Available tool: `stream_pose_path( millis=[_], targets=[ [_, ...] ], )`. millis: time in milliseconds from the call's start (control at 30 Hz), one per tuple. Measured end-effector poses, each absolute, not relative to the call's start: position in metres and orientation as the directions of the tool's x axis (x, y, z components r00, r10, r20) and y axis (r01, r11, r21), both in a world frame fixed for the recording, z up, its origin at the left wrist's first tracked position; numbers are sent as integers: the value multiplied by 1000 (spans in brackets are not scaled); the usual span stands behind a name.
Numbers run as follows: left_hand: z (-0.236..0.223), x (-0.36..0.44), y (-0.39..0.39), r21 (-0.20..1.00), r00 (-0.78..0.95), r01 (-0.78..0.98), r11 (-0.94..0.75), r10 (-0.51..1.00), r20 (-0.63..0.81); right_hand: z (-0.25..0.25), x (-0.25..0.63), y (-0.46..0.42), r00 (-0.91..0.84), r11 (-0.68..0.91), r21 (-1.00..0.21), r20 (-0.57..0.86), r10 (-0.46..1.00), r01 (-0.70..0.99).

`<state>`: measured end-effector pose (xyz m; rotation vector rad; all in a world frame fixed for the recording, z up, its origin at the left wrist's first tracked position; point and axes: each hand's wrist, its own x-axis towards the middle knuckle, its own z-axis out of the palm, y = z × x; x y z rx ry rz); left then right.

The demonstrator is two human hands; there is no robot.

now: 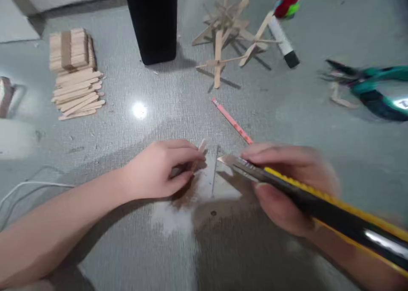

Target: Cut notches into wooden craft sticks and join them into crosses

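My left hand [162, 168] rests on the grey surface with its fingers pinched on a small wooden stick piece [201, 146]. My right hand [287, 185] is wrapped round a yellow and black utility knife [318, 202], and is blurred by motion. The knife's blade tip [223, 160] points left, just right of the stick piece and my left fingertips. A thin metal rod or nail [215, 172] lies between the two hands.
A stack of popsicle sticks [75, 72] lies at the far left. A black upright object [152, 21] stands at the back. A glued stick structure [228, 32], a glue stick [282, 40], a red pencil [232, 121] and teal pliers [372, 87] lie beyond my hands.
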<state>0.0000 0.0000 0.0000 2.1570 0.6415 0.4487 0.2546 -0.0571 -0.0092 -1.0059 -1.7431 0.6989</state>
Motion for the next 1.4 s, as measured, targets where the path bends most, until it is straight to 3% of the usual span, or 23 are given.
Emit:
stream_pose_path(
  millis=[167, 333, 533, 733, 967, 1133, 1233, 1400],
  targets=[
    [-4, 3, -2, 739, 872, 229, -634, 470, 133, -10, 253, -55, -290, 626, -740, 560, 776, 246],
    [-3, -1, -1, 747, 831, 298, -595, 546, 104, -9, 253, -57, -273, 595, -752, 531, 802, 283],
    [6, -13, 13, 620, 785, 482, -619, 620, 8, -11, 253, -55, -266, 547, -776, 481, 835, 314],
    [3, -14, 16, 593, 845, 415, -690, 534, 30, -10, 252, -54, -283, 551, -770, 477, 832, 323],
    [3, -17, 21, 684, 828, 397, -611, 560, 20, -7, 250, -53, -294, 563, -762, 485, 824, 321],
    [1, -20, 25, 673, 855, 341, -656, 514, 68, -7, 248, -52, -302, 582, -750, 502, 810, 313],
    [-2, -22, 27, 591, 881, 289, -753, 450, 142, -8, 249, -53, -298, 567, -756, 487, 821, 326],
    [-5, -22, 28, 339, 905, 242, -909, 337, 258, -10, 250, -54, -294, 543, -773, 463, 836, 327]
  ],
)
